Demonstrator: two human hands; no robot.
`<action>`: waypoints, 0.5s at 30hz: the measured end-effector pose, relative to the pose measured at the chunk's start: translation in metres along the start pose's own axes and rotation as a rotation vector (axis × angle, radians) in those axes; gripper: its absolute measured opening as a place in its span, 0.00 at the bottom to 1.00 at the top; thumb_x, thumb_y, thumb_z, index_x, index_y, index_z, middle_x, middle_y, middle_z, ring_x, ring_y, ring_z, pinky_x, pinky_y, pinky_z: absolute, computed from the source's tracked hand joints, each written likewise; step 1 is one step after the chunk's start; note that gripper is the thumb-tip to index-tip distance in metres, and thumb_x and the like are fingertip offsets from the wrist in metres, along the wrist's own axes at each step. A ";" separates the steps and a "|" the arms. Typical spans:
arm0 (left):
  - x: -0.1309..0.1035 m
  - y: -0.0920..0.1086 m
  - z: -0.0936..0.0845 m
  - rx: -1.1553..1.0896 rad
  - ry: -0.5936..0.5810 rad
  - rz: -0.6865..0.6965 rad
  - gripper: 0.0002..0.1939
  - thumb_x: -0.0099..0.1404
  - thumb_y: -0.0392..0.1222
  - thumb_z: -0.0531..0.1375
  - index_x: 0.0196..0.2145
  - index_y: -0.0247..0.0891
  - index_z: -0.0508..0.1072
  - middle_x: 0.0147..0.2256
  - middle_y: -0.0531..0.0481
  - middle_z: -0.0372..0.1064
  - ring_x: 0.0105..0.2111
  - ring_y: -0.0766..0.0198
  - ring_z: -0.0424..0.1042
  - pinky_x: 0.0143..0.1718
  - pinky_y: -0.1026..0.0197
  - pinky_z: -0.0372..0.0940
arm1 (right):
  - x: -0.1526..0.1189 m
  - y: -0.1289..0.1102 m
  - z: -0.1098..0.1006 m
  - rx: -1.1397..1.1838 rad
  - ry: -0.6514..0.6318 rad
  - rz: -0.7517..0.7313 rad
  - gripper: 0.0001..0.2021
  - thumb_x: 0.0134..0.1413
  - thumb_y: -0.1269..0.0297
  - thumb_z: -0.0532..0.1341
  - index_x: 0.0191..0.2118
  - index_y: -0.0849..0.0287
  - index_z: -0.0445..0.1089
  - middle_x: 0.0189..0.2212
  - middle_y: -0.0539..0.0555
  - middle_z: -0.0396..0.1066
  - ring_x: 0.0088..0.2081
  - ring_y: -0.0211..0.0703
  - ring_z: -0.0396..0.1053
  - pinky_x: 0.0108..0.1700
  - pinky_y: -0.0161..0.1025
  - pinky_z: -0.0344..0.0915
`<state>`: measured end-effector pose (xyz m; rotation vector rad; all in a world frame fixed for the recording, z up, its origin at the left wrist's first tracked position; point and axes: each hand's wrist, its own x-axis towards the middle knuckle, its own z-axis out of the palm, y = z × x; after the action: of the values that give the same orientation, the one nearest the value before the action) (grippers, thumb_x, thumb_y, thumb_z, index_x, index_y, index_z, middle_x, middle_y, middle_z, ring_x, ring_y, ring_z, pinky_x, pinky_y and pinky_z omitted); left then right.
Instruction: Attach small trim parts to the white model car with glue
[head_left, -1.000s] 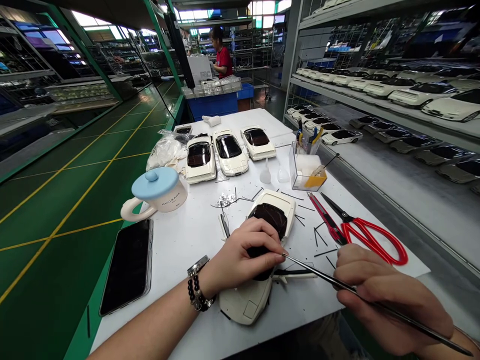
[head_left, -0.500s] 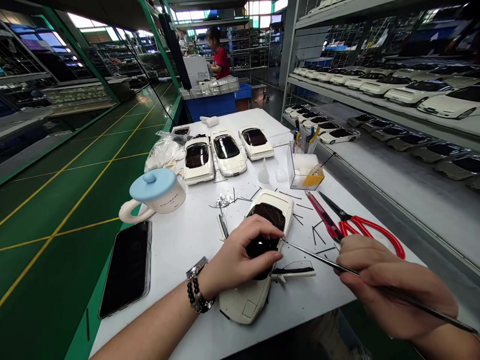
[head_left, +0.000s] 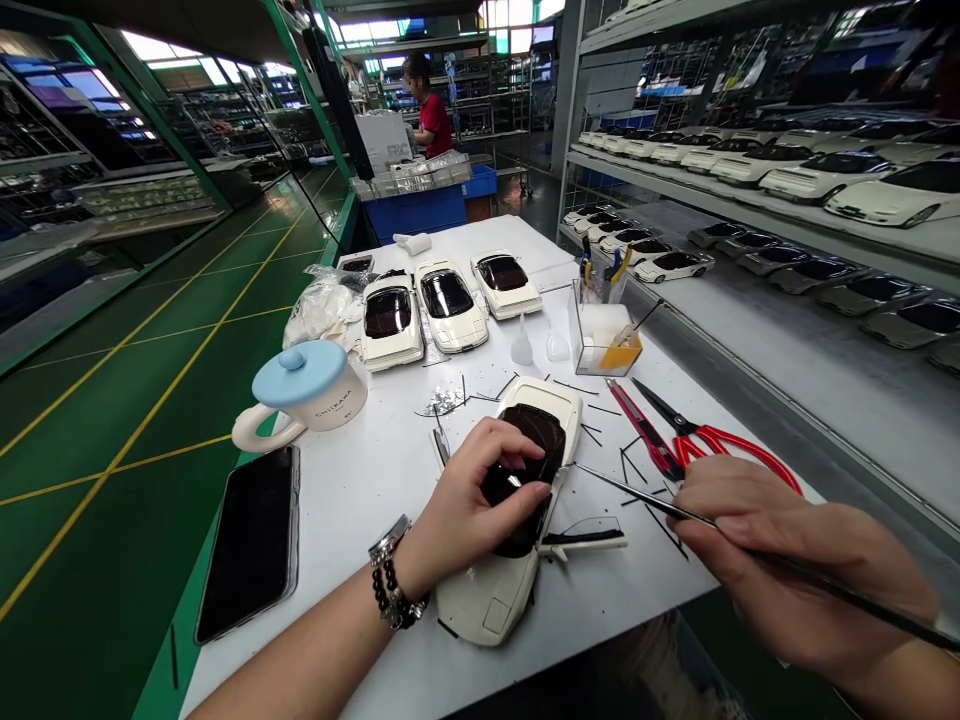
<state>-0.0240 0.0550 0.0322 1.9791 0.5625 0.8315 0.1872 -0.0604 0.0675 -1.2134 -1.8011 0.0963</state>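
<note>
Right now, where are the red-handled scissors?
In the head view, the red-handled scissors lie on the tabletop's right side, beside the red utility knife, beyond the right hand.

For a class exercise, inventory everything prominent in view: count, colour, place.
Table: 1, white, centre.
Model car: 1, cream, centre.
Far model cars: 3, cream, rear.
Shelved model cars: many, white/grey, right.
Mug: 1, cream, blue lid, left.
Phone: 1, black, left.
Bag: 1, whitish, behind mug.
Box: 1, clear, right rear.
Bottles: 2, translucent, beside box.
Scissors: 1, red/black, right.
Cutter: 1, red, beside scissors.
Strips: many, black, scattered.
Worker: 1, red top, background.
Left hand: 1, over model car.
Right hand: 1, holding slim dark tool.
</note>
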 end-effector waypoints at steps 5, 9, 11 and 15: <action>0.004 0.008 0.001 0.010 0.010 0.017 0.09 0.62 0.36 0.61 0.41 0.41 0.70 0.38 0.50 0.61 0.38 0.66 0.64 0.42 0.60 0.64 | 0.002 -0.003 0.002 -0.007 -0.032 -0.037 0.08 0.54 0.77 0.55 0.27 0.58 0.62 0.20 0.49 0.68 0.24 0.34 0.65 0.30 0.34 0.66; 0.009 0.015 0.006 0.077 0.018 0.062 0.08 0.61 0.36 0.61 0.40 0.40 0.73 0.38 0.49 0.61 0.39 0.66 0.65 0.44 0.60 0.63 | 0.000 -0.001 0.002 0.005 -0.022 -0.064 0.09 0.54 0.78 0.55 0.27 0.58 0.60 0.21 0.49 0.69 0.25 0.34 0.67 0.35 0.35 0.67; 0.010 0.015 0.009 0.129 0.008 0.062 0.07 0.61 0.35 0.61 0.39 0.39 0.74 0.37 0.49 0.61 0.39 0.65 0.65 0.44 0.60 0.64 | -0.002 0.001 0.002 0.016 -0.012 -0.068 0.10 0.53 0.78 0.56 0.27 0.57 0.59 0.22 0.48 0.69 0.25 0.35 0.67 0.37 0.37 0.68; 0.008 0.010 0.013 0.200 -0.002 0.090 0.07 0.62 0.33 0.59 0.37 0.39 0.75 0.36 0.48 0.62 0.38 0.64 0.66 0.39 0.60 0.66 | -0.008 0.001 0.002 0.080 -0.069 -0.030 0.09 0.52 0.78 0.57 0.28 0.56 0.61 0.22 0.48 0.69 0.25 0.37 0.66 0.32 0.38 0.66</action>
<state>-0.0089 0.0479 0.0385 2.2012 0.5782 0.8553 0.1868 -0.0652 0.0609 -1.1389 -1.8563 0.1932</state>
